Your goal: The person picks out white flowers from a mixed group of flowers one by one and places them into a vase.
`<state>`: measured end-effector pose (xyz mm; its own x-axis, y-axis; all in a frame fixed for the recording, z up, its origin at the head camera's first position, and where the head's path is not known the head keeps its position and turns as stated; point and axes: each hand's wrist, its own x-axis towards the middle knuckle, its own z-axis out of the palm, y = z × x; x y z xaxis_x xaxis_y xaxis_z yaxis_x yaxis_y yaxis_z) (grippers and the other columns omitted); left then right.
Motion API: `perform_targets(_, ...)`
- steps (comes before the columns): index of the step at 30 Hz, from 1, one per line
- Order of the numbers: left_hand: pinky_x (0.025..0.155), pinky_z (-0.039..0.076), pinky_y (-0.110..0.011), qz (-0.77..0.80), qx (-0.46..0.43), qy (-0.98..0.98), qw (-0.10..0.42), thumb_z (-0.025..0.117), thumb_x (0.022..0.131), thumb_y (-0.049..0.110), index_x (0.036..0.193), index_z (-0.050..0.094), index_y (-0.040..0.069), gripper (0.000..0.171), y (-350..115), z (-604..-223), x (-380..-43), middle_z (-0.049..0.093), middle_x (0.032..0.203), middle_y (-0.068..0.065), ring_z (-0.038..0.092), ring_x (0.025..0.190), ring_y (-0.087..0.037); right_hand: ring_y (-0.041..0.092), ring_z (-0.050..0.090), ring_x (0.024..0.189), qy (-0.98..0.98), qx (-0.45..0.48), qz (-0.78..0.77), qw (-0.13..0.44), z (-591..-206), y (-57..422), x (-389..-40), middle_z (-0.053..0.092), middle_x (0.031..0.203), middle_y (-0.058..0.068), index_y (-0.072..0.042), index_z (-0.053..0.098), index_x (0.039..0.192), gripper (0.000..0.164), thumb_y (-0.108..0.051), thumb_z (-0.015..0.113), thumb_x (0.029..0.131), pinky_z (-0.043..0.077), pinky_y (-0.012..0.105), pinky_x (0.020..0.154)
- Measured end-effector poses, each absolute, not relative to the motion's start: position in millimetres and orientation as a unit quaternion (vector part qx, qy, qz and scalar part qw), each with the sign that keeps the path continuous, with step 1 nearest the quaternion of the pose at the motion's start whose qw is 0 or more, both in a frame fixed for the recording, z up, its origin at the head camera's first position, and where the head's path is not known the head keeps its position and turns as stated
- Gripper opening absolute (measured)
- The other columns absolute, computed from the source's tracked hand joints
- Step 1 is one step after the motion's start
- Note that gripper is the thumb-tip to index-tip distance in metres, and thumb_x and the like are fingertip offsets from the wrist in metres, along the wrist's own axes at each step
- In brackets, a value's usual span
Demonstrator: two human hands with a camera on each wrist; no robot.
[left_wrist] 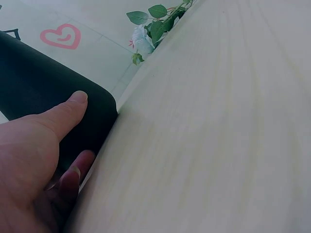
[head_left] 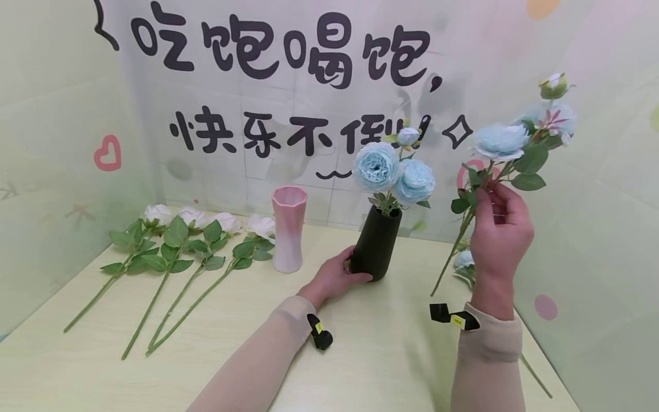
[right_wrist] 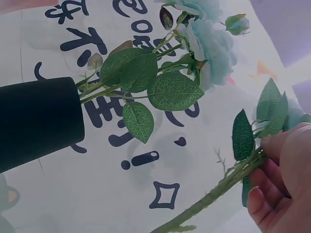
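Note:
My left hand point(head_left: 337, 277) grips the lower part of a black vase point(head_left: 378, 246), thumb on the near side and fingers on the left. The left wrist view shows the thumb along the dark wall point(left_wrist: 43, 77) with the base at the table. Blue artificial flowers point(head_left: 376, 166) stand in the vase, two full blooms and a bud. To the right of it, my right hand point(head_left: 499, 229) holds up another blue artificial flower spray point(head_left: 501, 142), pinching its green stem point(right_wrist: 209, 199) below the leaves. The stem's lower end points down and left, apart from the vase.
A pink-and-white vase point(head_left: 289, 229) stands left of the black one. Several white artificial roses point(head_left: 191, 217) lie in a row at the left of the table point(head_left: 360, 355). Another blue flower point(head_left: 464, 260) lies at the right, partly behind my right arm. Printed cloth walls point(head_left: 329, 103) enclose the table.

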<state>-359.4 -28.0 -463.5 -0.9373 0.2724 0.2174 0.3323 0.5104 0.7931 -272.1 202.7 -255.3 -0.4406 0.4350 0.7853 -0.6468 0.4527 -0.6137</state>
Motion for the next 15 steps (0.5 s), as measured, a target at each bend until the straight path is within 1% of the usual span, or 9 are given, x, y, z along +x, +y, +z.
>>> perform_targets(5,0.087,0.049,-0.036,-0.463,-0.174,-0.869,0.031,0.079,0.082,0.048,0.149,0.039,0.025,0.082,-27.7,-463.0,-359.2,0.063,0.120,-0.002,0.060,0.088,-0.010,0.017,0.061,0.078,-0.608,0.111,0.557,0.555,-249.1,197.4,-265.7,0.070,0.101,0.013,0.002,0.073,0.107,0.017,0.001,0.068,0.091,0.047,0.016,0.067)
perform_targets(9,0.088,0.049,-0.037,-0.463,-0.173,-0.869,0.032,0.079,0.082,0.049,0.149,0.039,0.025,0.082,-27.7,-462.5,-358.6,0.062,0.123,-0.002,0.060,0.091,-0.010,0.020,0.061,0.079,-0.560,0.141,0.566,0.588,-247.7,198.2,-266.9,0.069,0.099,0.017,0.005,0.073,0.104,0.015,0.005,0.068,0.090,0.049,0.017,0.068)
perform_targets(15,0.089,0.049,-0.037,-0.462,-0.174,-0.869,0.030,0.079,0.082,0.049,0.149,0.039,0.026,0.082,-28.0,-462.7,-359.1,0.062,0.122,-0.003,0.061,0.092,-0.010,0.020,0.059,0.079,-0.536,0.127,0.570,0.610,-245.2,197.6,-263.4,0.069,0.098,0.017,0.002,0.073,0.105,0.015,0.003,0.070,0.091,0.047,0.017,0.064)
